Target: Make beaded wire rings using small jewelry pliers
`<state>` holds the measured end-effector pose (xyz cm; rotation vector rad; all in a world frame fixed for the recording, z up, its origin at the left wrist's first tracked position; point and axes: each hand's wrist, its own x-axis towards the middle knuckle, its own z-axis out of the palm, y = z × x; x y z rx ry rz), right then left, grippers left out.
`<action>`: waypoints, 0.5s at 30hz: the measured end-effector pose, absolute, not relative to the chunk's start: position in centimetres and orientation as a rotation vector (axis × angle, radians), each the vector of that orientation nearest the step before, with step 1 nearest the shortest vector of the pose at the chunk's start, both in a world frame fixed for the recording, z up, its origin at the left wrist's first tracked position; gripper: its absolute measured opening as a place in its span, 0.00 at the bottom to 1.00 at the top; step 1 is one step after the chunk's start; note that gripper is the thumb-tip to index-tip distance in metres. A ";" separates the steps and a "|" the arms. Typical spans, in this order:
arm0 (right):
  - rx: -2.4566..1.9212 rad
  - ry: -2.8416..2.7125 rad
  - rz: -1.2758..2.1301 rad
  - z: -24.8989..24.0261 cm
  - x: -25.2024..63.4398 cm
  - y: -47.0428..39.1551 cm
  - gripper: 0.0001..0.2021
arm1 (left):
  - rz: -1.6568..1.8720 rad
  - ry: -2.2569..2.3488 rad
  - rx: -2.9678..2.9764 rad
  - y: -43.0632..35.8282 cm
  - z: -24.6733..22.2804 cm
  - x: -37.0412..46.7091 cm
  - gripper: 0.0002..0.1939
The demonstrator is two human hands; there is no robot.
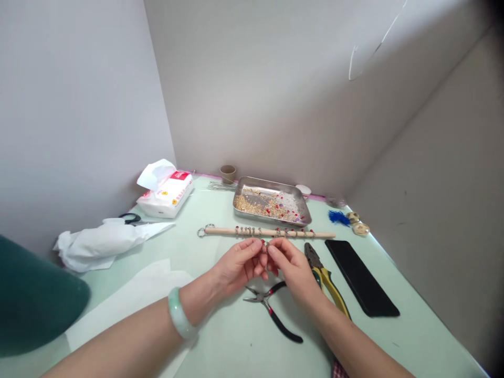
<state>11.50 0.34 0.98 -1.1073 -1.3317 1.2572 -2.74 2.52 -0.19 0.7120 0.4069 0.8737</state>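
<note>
My left hand (242,262) and my right hand (289,260) meet above the table, fingertips pinched together. Between them is a tiny wire piece with a red bead (263,242); fingers hide most of it. Just beyond lies a wooden stick (226,231) carrying several small wire rings with red beads. Under my hands are small black-handled pliers (260,297), their jaws apart. Larger yellow-handled pliers (334,291) lie partly behind my right forearm. Farther back, a metal tray (271,221) holds gold bits, red beads and clear beads.
At the left are a tissue pack (167,194), black-handled scissors (132,218), crumpled white paper (106,241) and a dark green rounded object (35,299). A small cup (228,174) stands behind. A black phone (360,278) and blue tassel (339,217) lie right. Walls enclose the table's back.
</note>
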 end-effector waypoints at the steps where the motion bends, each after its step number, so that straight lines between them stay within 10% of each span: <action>1: -1.097 -1.316 1.257 1.0 11.4 0.2 0.10 | 0.867 0.406 0.712 2.5 -0.2 -2.7 0.13; 15: -0.998 -1.254 1.335 1.5 11.0 -0.5 0.10 | 0.854 0.380 0.700 1.8 -0.2 -2.1 0.13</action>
